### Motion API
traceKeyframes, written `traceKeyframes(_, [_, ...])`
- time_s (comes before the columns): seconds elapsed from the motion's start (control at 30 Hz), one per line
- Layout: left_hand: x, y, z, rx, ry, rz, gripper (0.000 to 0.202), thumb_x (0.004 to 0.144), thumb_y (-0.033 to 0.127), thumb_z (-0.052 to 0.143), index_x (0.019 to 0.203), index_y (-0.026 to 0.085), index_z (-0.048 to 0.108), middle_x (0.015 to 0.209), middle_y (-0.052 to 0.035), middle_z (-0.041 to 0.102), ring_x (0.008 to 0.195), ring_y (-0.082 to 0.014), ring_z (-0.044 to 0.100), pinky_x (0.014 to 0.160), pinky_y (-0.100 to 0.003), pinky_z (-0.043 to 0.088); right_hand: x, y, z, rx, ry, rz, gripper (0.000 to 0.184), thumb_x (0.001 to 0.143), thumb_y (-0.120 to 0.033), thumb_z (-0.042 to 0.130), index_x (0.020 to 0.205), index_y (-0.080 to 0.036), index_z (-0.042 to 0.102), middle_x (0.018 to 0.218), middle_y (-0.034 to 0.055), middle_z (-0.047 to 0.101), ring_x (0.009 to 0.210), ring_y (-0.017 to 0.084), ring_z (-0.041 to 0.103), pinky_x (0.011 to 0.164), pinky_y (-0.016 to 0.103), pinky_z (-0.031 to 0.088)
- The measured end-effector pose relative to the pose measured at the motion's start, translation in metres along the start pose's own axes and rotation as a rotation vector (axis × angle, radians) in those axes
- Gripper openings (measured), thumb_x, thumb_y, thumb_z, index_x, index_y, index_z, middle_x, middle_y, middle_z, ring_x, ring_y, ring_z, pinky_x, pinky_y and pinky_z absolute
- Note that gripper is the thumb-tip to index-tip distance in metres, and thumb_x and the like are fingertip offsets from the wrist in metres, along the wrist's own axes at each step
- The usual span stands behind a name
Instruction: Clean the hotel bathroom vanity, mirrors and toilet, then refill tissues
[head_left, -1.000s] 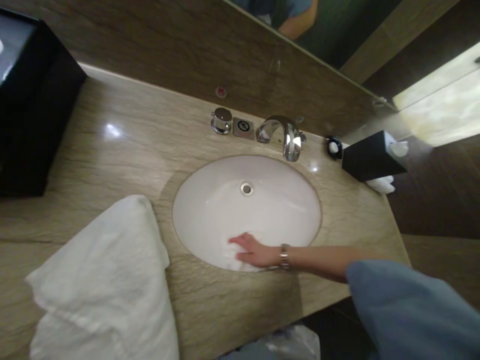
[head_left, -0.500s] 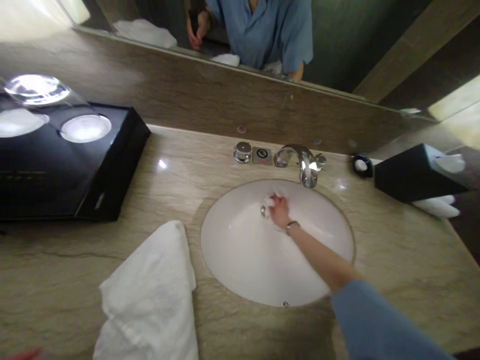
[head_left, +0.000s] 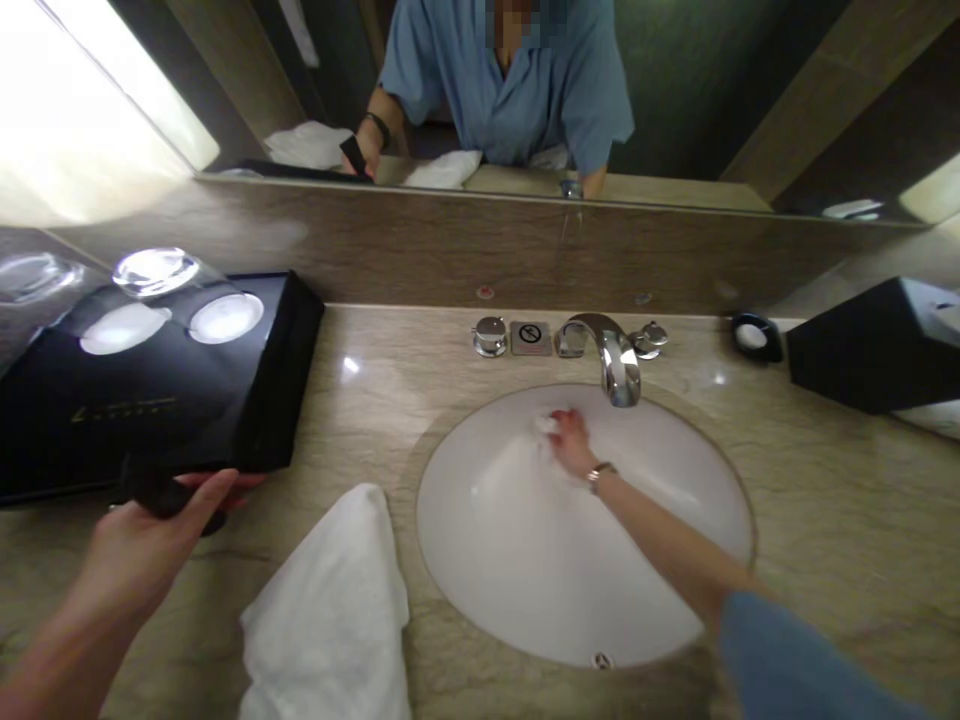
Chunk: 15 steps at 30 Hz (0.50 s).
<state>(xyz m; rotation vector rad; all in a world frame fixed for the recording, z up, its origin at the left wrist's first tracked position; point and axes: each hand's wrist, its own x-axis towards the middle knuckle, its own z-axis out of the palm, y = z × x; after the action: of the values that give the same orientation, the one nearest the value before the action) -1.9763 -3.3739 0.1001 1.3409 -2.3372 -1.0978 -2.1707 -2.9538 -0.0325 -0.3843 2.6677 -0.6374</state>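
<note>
My right hand (head_left: pixel 571 442) reaches into the white oval sink (head_left: pixel 510 560) and presses a small white cloth (head_left: pixel 546 424) against the basin's far wall, just below the chrome faucet (head_left: pixel 609 352). A watch sits on that wrist. My left hand (head_left: pixel 154 535) is at the lower left, its fingers closed round a small dark object (head_left: pixel 161 494) at the front edge of the black tray (head_left: pixel 150 400). A folded white towel (head_left: pixel 330 615) lies on the counter between my two arms.
The beige stone counter (head_left: pixel 825 520) carries a black tray with upturned glasses (head_left: pixel 154 270) at left, chrome knobs (head_left: pixel 490 335) beside the faucet, a small dark soap dish (head_left: pixel 751 335) and a black tissue box (head_left: pixel 874 345) at right. A mirror (head_left: pixel 675 90) runs along the back wall.
My right hand went from the sink's near edge to the far wall under the faucet with the cloth. My left hand has come into view, gripping a dark object by the tray.
</note>
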Motion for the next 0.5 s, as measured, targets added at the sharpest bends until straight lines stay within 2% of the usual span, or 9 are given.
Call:
traceKeyframes(0.07, [-0.004, 0.012, 0.005, 0.015, 0.022, -0.004, 0.044, 0.045, 0.062, 0.065, 0.065, 0.024, 0.074, 0.069, -0.0005, 0.074, 0.073, -0.0217, 0.065, 0.072, -0.031, 0.049, -0.013, -0.065, 0.050, 0.069, -0.110, -0.133, 0.044, 0.081, -0.008, 0.051, 0.125, -0.011, 0.054, 0.127, 0.0187, 0.053, 0.119, 0.028, 0.048, 0.102, 0.043, 0.041])
traceKeyframes(0.1, [-0.006, 0.015, 0.008, 0.008, 0.049, -0.021, 0.043, 0.044, 0.060, 0.064, 0.063, 0.024, 0.073, 0.067, -0.0011, 0.073, 0.072, -0.0221, 0.064, 0.070, -0.031, 0.048, -0.031, -0.082, 0.070, 0.110, -0.193, -0.238, 0.047, 0.075, -0.009, 0.059, 0.122, -0.017, 0.056, 0.123, 0.0124, 0.056, 0.115, 0.024, 0.051, 0.100, 0.038, 0.043])
traceKeyframes(0.13, [-0.006, 0.016, 0.010, -0.005, 0.075, -0.038, 0.042, 0.043, 0.059, 0.064, 0.062, 0.023, 0.073, 0.065, -0.0014, 0.072, 0.071, -0.0224, 0.065, 0.069, -0.031, 0.048, -0.052, -0.085, 0.081, 0.161, -0.301, -0.380, 0.051, 0.070, -0.010, 0.064, 0.119, -0.021, 0.057, 0.120, 0.0074, 0.058, 0.113, 0.021, 0.052, 0.100, 0.034, 0.043])
traceKeyframes(0.2, [-0.004, 0.014, 0.015, -0.029, 0.105, -0.043, 0.041, 0.043, 0.058, 0.065, 0.061, 0.022, 0.072, 0.064, -0.0016, 0.071, 0.071, -0.0227, 0.065, 0.070, -0.032, 0.049, -0.093, -0.049, 0.072, 0.249, -0.560, -0.690, 0.053, 0.067, -0.010, 0.065, 0.118, -0.022, 0.057, 0.120, 0.0059, 0.059, 0.114, 0.021, 0.052, 0.103, 0.036, 0.041])
traceKeyframes(0.23, [-0.002, 0.010, 0.017, -0.039, 0.102, -0.031, 0.041, 0.044, 0.057, 0.065, 0.062, 0.022, 0.073, 0.065, -0.0018, 0.071, 0.071, -0.0228, 0.065, 0.070, -0.032, 0.049, -0.107, -0.016, 0.053, 0.220, -0.642, -0.703, 0.051, 0.067, -0.008, 0.063, 0.115, -0.021, 0.058, 0.119, 0.0065, 0.059, 0.114, 0.022, 0.052, 0.104, 0.037, 0.040])
traceKeyframes(0.3, [0.000, 0.002, 0.020, -0.089, 0.079, 0.019, 0.043, 0.048, 0.059, 0.068, 0.066, 0.020, 0.073, 0.069, -0.0027, 0.072, 0.071, -0.0223, 0.065, 0.070, -0.032, 0.050, -0.114, 0.054, 0.003, -0.017, -0.646, -0.467, 0.047, 0.067, 0.000, 0.055, 0.109, -0.019, 0.063, 0.116, 0.0091, 0.061, 0.112, 0.024, 0.053, 0.101, 0.039, 0.040])
traceKeyframes(0.37, [-0.006, -0.007, 0.021, -0.193, 0.023, 0.062, 0.051, 0.051, 0.064, 0.075, 0.075, 0.019, 0.074, 0.077, -0.0034, 0.074, 0.071, -0.0210, 0.066, 0.070, -0.031, 0.051, -0.102, 0.095, -0.034, -0.256, -0.399, -0.177, 0.047, 0.072, 0.005, 0.046, 0.111, -0.015, 0.064, 0.117, 0.0148, 0.059, 0.114, 0.029, 0.051, 0.101, 0.045, 0.037])
traceKeyframes(0.43, [-0.021, -0.013, 0.020, -0.261, -0.053, 0.072, 0.066, 0.052, 0.074, 0.078, 0.089, 0.020, 0.075, 0.087, -0.0036, 0.076, 0.073, -0.0201, 0.067, 0.071, -0.030, 0.052, -0.090, 0.084, -0.030, -0.342, -0.220, -0.052, 0.048, 0.076, 0.004, 0.044, 0.119, -0.011, 0.061, 0.122, 0.0201, 0.056, 0.117, 0.032, 0.049, 0.101, 0.049, 0.036])
traceKeyframes(0.5, [-0.045, -0.018, 0.018, -0.243, -0.100, 0.065, 0.076, 0.052, 0.082, 0.075, 0.102, 0.024, 0.074, 0.091, -0.0031, 0.077, 0.073, -0.0202, 0.068, 0.070, -0.030, 0.052, -0.087, 0.027, 0.009, -0.293, -0.254, -0.145, 0.047, 0.078, -0.002, 0.053, 0.123, -0.013, 0.059, 0.125, 0.0176, 0.055, 0.117, 0.030, 0.049, 0.099, 0.044, 0.039])
